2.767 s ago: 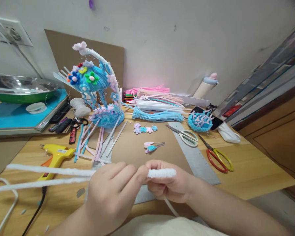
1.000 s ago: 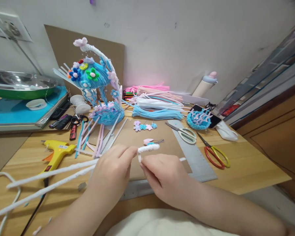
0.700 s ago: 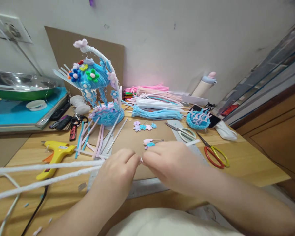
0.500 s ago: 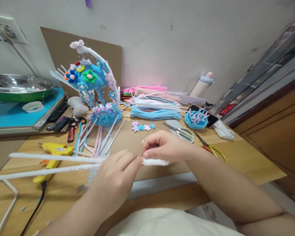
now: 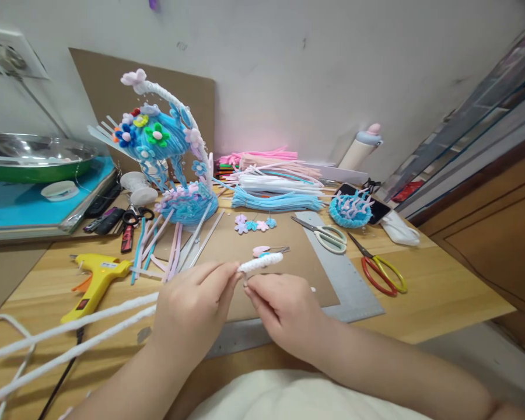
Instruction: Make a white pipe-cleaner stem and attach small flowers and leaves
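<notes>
Wooden tabletop bears glue gun and scissors; left grip clasps white rod, right grip pinches its strand.

You have one left hand and one right hand, with two long white strands at left. You see black scissors left, pale-handled scissors and red-and-yellow scissors right: three pairs. Count one glue gun left and one bottle far right.

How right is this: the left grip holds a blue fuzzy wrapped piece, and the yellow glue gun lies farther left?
Not blue: in the head view, the fuzzy wrapped piece in the left grip is white. The yellow glue gun does lie farther left.
</notes>
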`<state>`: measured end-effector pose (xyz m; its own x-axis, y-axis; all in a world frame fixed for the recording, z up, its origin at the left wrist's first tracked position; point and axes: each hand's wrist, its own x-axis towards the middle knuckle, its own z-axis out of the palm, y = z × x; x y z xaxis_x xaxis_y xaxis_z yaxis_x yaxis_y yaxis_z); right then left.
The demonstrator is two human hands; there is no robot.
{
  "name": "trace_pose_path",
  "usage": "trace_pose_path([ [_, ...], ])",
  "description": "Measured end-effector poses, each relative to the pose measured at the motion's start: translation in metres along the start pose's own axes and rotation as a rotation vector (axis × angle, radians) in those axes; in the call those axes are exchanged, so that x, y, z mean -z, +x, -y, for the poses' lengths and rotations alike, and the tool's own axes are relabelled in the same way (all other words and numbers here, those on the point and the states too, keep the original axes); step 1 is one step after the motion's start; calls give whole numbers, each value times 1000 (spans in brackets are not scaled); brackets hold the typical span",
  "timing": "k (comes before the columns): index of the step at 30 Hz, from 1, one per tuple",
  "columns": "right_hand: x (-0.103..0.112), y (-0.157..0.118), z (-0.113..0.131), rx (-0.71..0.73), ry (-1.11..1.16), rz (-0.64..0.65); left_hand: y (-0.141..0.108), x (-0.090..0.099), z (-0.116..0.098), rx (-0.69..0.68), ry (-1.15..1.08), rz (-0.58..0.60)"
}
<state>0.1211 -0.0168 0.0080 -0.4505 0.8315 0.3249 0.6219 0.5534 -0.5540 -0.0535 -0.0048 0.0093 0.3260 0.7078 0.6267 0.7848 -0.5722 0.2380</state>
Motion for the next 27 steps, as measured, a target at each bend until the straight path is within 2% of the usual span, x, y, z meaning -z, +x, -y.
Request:
trace_pose_path([
  [2,7,-1,3,64,-161,-2,0,0,0,6,0,18],
  [4,12,0,4,90,-220,10,2,0,0,-12,-20,59],
  [8,16,2,2,70,-242,48,8,0,1,-20,-109,206],
  [11,14,0,0,42,-258,69,10,0,2,47,-143,254],
  [14,11,-3,0,63,-280,82,9,0,1,74,-71,299],
  [17,14,-4,4,100,-309,120,7,0,-2,0,22,342],
  [20,26,1,7,116,-307,154,5,0,-5,-110,79,371],
  [22,37,7,5,86,-250,163,5,1,-7,-188,89,386],
  [24,47,16,-2,5,-97,205,5,3,-8,-274,66,379],
  [27,52,27,-17,-182,346,347,4,6,-8,-371,-10,296],
])
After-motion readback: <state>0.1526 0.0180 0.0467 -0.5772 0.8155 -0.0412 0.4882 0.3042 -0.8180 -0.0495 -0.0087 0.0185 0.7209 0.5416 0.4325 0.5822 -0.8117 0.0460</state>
